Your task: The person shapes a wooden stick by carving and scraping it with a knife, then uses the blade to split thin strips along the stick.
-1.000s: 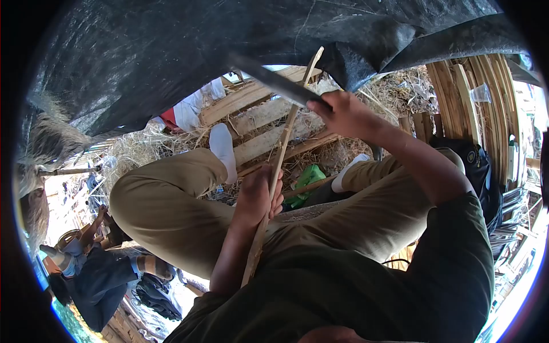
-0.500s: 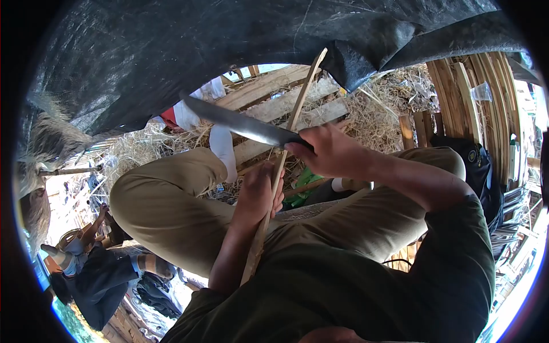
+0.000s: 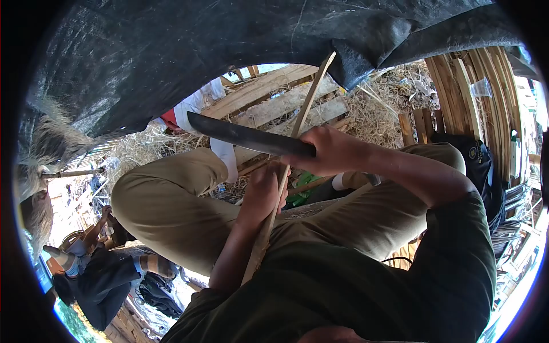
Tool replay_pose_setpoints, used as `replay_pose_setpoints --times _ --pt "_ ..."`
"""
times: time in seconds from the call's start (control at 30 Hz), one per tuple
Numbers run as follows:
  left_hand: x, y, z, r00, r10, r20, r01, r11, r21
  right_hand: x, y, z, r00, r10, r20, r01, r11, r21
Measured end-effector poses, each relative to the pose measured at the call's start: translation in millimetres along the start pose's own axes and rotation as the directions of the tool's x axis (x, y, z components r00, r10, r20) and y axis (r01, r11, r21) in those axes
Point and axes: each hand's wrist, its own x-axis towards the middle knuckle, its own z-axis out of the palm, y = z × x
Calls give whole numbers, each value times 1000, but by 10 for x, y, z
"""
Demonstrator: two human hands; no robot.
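A long, thin wooden strip (image 3: 307, 106) runs slantwise from my lap up toward the dark sheet overhead. My left hand (image 3: 264, 191) is closed around the strip at about its middle, with the lower end lying along my forearm. In my right hand (image 3: 329, 150) is a machete (image 3: 240, 132), its handle mostly hidden by my fingers. The dark blade points left and crosses the strip just above my left hand. Whether the edge touches the wood I cannot tell.
A dark plastic sheet (image 3: 171, 51) hangs low in front. Wooden planks (image 3: 280, 106) and straw shavings (image 3: 374, 114) cover the ground ahead. Upright boards (image 3: 492, 103) and a black bag (image 3: 477, 163) stand at right. Another person's legs (image 3: 106, 280) show at lower left.
The machete's tip has dropped a little and its blade has turned, now looking darker. The upper end of the strip has shifted slightly right. Both hands keep their hold.
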Motion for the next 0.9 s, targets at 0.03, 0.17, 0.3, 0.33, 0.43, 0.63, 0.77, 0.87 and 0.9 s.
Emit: replay_pose_setpoints --times 0.03,0.17,0.3,0.33,0.43,0.63,0.77,0.87,0.9 --pt "9 -11 -7 1000 8 3 -8 1000 8 1 -6 -3 1000 4 -7 -5 1000 -27" --pt "79 -51 -48 1000 -17 16 17 1000 26 -7 -27 11 991 137 3 -137 991 7" --pt "60 -32 -34 998 -56 17 57 998 -35 -46 -48 -13 976 215 35 -218 964 153" --pt "46 -24 -35 998 -58 15 58 997 -44 -57 -48 -31 972 229 48 -234 945 229" --pt "15 18 -12 998 -58 2 58 996 -64 -86 -41 -118 964 262 47 -258 880 399" --pt "6 28 82 995 -79 -68 76 996 -51 -151 74 -265 970 225 -93 -153 861 485" --pt "33 1 48 998 -61 -31 60 998 -28 -189 130 -256 952 197 -233 -65 878 475" --pt "59 -43 23 999 -40 -12 40 999 -23 -155 118 -202 931 297 -213 -146 836 528" --pt "64 -57 27 999 -32 -11 32 999 -30 -105 166 -142 926 326 -190 -180 825 536"
